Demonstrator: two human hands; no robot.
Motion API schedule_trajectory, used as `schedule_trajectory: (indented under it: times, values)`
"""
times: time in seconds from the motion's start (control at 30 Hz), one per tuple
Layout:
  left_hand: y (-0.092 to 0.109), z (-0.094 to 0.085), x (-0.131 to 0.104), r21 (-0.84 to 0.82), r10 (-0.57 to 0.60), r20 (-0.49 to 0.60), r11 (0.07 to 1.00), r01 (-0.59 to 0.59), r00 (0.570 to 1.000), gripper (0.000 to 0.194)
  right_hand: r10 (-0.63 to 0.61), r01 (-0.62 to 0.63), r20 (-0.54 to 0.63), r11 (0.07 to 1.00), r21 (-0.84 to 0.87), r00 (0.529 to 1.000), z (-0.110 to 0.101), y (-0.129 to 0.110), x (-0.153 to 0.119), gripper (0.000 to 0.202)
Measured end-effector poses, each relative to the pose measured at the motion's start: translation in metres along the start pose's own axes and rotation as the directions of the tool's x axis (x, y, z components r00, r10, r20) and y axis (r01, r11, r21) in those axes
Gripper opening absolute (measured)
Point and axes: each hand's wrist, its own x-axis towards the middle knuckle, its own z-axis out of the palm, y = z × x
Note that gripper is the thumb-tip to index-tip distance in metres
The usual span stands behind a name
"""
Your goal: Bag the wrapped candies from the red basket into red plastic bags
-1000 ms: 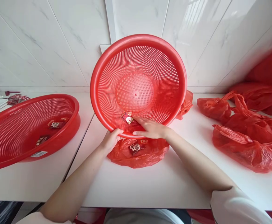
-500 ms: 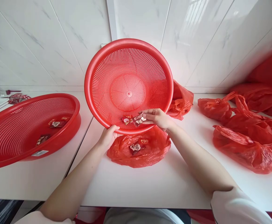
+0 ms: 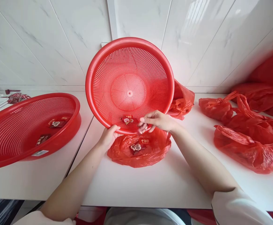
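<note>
My left hand [image 3: 108, 136] is closed on the lower rim of a round red plastic colander [image 3: 131, 59], which tilts so that its inside faces me. At the colander's lower lip, my right hand [image 3: 157, 121] pinches a small wrapped packet [image 3: 142, 128], blurred by motion. Other small packets [image 3: 128, 119] lie inside the colander near that lip. Right below sits an opened red plastic bag [image 3: 157, 154], with a dark printed packet [image 3: 137, 148] in it.
To the left, a second red colander [image 3: 76, 109] leans with a few packets inside. Several tied red bags [image 3: 246, 150] lie on the right of the white table [image 3: 136, 187]. Another red bag [image 3: 184, 98] stands behind the tilted colander, near the tiled wall [image 3: 141, 18].
My right hand has lifted a packet from inside the colander and brought it over the lower rim, above the bag. The left hand and colander have hardly moved.
</note>
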Motion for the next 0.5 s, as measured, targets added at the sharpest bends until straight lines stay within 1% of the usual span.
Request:
schedule_trajectory:
  times: [0.03, 0.07, 0.1, 0.17, 0.2, 0.23, 0.27, 0.33, 0.43, 0.5]
  values:
    - [0.000, 0.000, 0.000, 0.002, -0.007, 0.006, 1.000, 0.007, 1.000, 0.022, -0.005, 0.007, 0.022, 0.995, -0.104, 1.000, 0.000, -0.002, -0.002, 0.042]
    - [0.000, 0.001, 0.000, 0.003, -0.011, 0.011, 1.000, 0.011, 1.000, 0.023, -0.027, 0.027, 0.001, 0.977, -0.209, 1.000, 0.001, -0.003, -0.003, 0.047]
    - [0.000, 0.002, -0.001, 0.004, -0.012, 0.014, 1.000, 0.012, 1.000, 0.022, -0.077, 0.058, -0.050, 0.948, -0.314, 0.996, 0.002, -0.003, -0.002, 0.051]
    - [0.000, 0.003, -0.001, 0.008, -0.002, 0.017, 1.000, 0.002, 1.000, 0.019, -0.227, 0.124, -0.148, 0.856, -0.502, 0.963, 0.006, 0.002, 0.002, 0.051]
    - [0.000, 0.003, -0.002, 0.011, 0.002, 0.025, 1.000, -0.002, 1.000, 0.017, -0.291, 0.154, -0.154, 0.804, -0.575, 0.944, 0.008, 0.006, 0.005, 0.049]
    - [-0.001, 0.003, -0.002, 0.016, 0.006, 0.033, 1.000, -0.006, 0.999, 0.016, -0.331, 0.185, -0.123, 0.755, -0.629, 0.935, 0.011, 0.011, 0.008, 0.047]
    - [-0.001, 0.004, -0.003, 0.020, 0.007, 0.039, 1.000, -0.008, 0.999, 0.016, -0.347, 0.213, -0.072, 0.713, -0.667, 0.935, 0.014, 0.015, 0.010, 0.047]
    - [-0.002, 0.003, -0.003, 0.024, 0.008, 0.037, 1.000, -0.009, 0.999, 0.016, -0.325, 0.254, 0.036, 0.659, -0.708, 0.945, 0.018, 0.022, 0.013, 0.055]
    - [-0.001, 0.002, -0.001, 0.016, 0.000, 0.028, 1.000, 0.000, 1.000, 0.017, -0.282, 0.294, 0.140, 0.635, -0.715, 0.949, 0.017, 0.025, 0.012, 0.065]
    - [-0.001, 0.001, 0.000, 0.002, -0.020, 0.030, 1.000, 0.020, 0.999, 0.020, -0.292, 0.322, 0.168, 0.634, -0.703, 0.942, 0.013, 0.022, 0.010, 0.059]
